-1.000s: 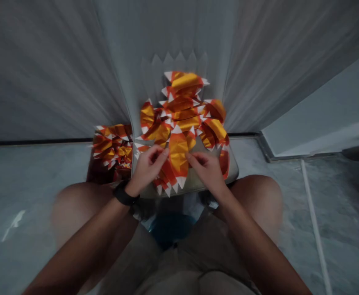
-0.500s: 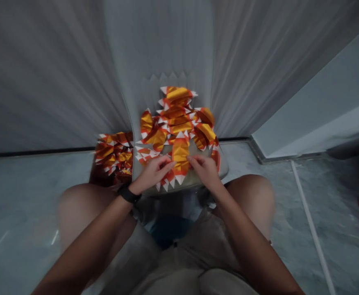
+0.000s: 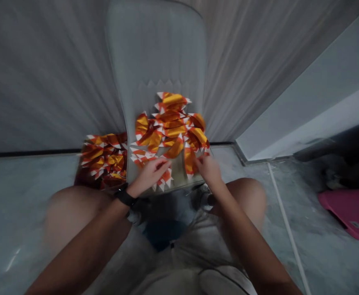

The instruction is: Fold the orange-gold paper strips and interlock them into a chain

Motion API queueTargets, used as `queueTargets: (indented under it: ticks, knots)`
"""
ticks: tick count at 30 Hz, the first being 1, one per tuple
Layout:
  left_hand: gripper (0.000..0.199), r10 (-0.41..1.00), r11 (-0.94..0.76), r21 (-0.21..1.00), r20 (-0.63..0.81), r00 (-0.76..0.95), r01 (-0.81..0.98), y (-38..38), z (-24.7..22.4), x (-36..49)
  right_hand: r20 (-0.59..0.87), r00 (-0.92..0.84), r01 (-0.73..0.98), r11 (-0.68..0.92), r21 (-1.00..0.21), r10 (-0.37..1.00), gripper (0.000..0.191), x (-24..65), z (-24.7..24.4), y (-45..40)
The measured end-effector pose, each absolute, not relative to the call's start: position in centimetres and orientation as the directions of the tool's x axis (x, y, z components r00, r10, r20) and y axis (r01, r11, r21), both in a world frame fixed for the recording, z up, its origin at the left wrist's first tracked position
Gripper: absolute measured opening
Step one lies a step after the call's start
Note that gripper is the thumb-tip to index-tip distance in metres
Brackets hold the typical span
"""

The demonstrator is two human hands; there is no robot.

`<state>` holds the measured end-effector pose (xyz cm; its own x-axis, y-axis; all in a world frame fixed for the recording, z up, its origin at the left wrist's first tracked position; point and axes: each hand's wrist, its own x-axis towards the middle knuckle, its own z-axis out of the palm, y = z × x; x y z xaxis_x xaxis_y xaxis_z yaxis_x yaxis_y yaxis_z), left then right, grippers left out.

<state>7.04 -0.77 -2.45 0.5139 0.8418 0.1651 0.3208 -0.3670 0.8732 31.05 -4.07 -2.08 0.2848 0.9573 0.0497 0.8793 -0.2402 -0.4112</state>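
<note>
Several orange-and-gold foil pieces with white-and-red zigzag ends lie heaped on a chair seat (image 3: pixel 177 171). My right hand (image 3: pixel 208 169) pinches the right edge of an upright foil piece (image 3: pixel 189 161) at the right of the seat. At the seat's left front, my left hand (image 3: pixel 151 174) has its thumb and fingers brought together over a pile of white-and-red pieces (image 3: pixel 142 155); whatever lies between its fingertips is too small to make out. Another gold piece (image 3: pixel 175 147) lies slanted just above the left fingertips.
A box (image 3: pixel 82 177) full of similar foil pieces stands left of the chair. Behind the seat rises the grey chair back (image 3: pixel 157 45), against a panelled wall. A pink plastic object (image 3: pixel 351 211) lies on the floor at the far right.
The foil piece that was between both hands has moved right with my right hand. My left hand has come off it. A slanted piece now shows above my left hand. The view has shifted.
</note>
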Motion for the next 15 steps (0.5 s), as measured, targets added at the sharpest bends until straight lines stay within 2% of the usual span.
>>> queueTargets:
  ticks: [3, 6, 8, 12, 13, 15]
  knots:
    - [0.036, 0.827, -0.409, 0.846, 0.185, 0.532, 0.341, -0.8, -2.0, 6.6, -0.012, 0.386, 0.887, -0.375, -0.270, 0.922, 0.035, 30.3, -1.6, -3.4]
    - [0.035, 0.833, -0.452, 0.803, 0.226, 0.505, 0.387, -0.5, -1.3, 5.6, 0.045, 0.433, 0.875, -0.409, -0.258, 0.900, 0.040, 29.0, -1.6, -4.3]
    - [0.035, 0.851, -0.460, 0.791, 0.264, 0.454, 0.403, -0.1, -0.8, 4.8, 0.113, 0.368, 0.895, -0.319, -0.310, 0.923, 0.039, 27.6, -1.9, -5.6]
    - [0.036, 0.893, -0.435, 0.803, 0.325, 0.312, 0.407, 0.8, 0.2, 3.1, 0.170, 0.075, 0.892, 0.010, -0.452, 0.983, 0.031, 23.7, -2.7, -6.9]
    - [0.035, 0.897, -0.432, 0.806, 0.337, 0.287, 0.404, 1.0, 0.4, 2.8, 0.166, 0.021, 0.888, 0.058, -0.456, 0.986, 0.030, 22.7, -2.9, -6.6]
    - [0.034, 0.900, -0.432, 0.808, 0.353, 0.258, 0.400, 1.2, 0.5, 2.3, 0.105, -0.013, 0.906, 0.056, -0.419, 0.994, 0.031, 21.2, -3.5, -5.4]
